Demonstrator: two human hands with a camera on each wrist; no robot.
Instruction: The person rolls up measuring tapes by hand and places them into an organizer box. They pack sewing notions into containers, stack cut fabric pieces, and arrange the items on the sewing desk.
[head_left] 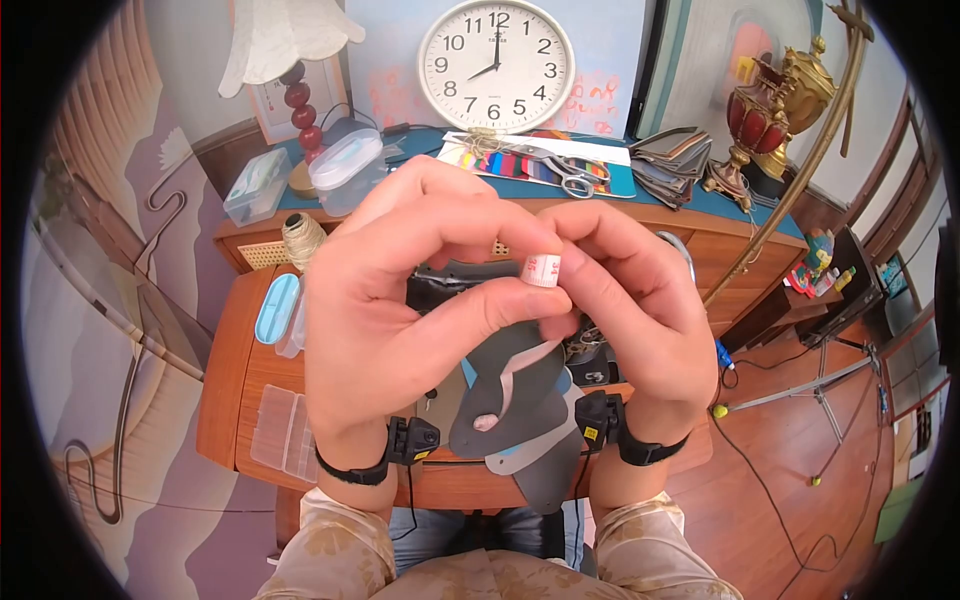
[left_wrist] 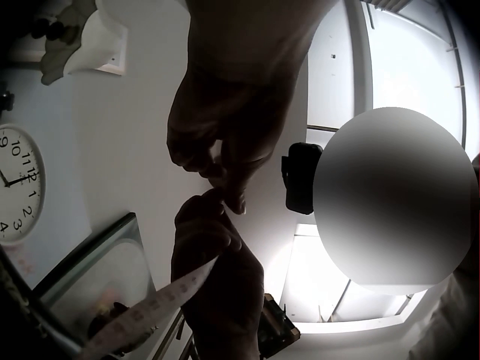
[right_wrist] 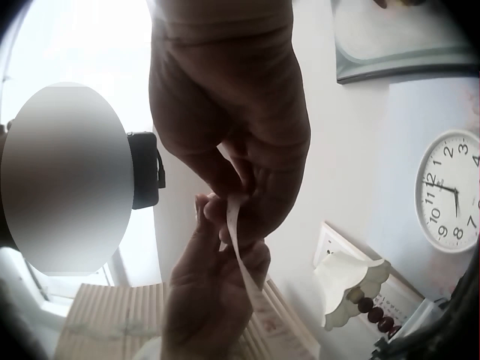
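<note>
A white tape measure [head_left: 541, 270] with red numbers, 34 and 35 showing, is held up in front of my chest. Thumb and forefinger of my left hand [head_left: 375, 300] pinch it from one side. My right hand [head_left: 645, 315] grips it from the other, fingers curled, the fingertips of both hands meeting. From the hands a loose length of tape [head_left: 508, 385] hangs down, its lower end coiled over dark grey flat pieces [head_left: 545, 420]. Against the light, the right wrist view has the strip [right_wrist: 246, 274] trailing from the fingers; the left wrist view also has it [left_wrist: 154, 306].
Behind the hands, a wooden desk [head_left: 225, 410] carries a clear plastic case [head_left: 280, 430], a blue oval case [head_left: 277, 308] and a twine spool [head_left: 302, 238]. Farther back are scissors [head_left: 575, 182], fabric swatches [head_left: 670, 165], a lamp [head_left: 290, 50] and a clock [head_left: 497, 100]. A tripod [head_left: 800, 390] stands right.
</note>
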